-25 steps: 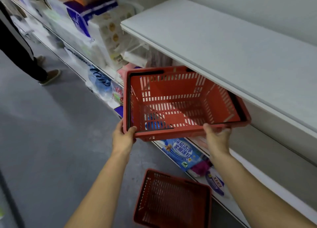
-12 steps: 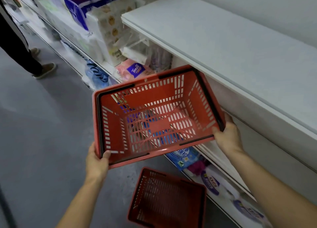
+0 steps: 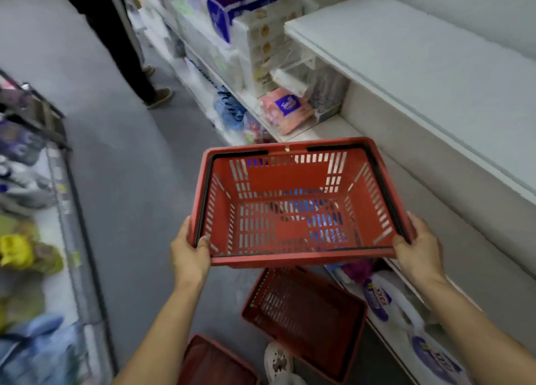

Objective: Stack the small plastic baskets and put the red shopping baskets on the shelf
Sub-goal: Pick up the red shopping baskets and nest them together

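Beside white shelf (image 3: 420,65), red basket (image 3: 293,210) between hands (image 3: 190,257).

Red shopping basket (image 3: 293,225) with slotted sides and black handles folded along the rim. Two more red slotted baskets (image 3: 304,321) on grey floor (image 3: 116,181). White shelf (image 3: 420,65). Pink pack with purple label (image 3: 285,109). Yellow item (image 3: 14,251) at left. Dark trousers (image 3: 116,36), brown shoe (image 3: 159,97).
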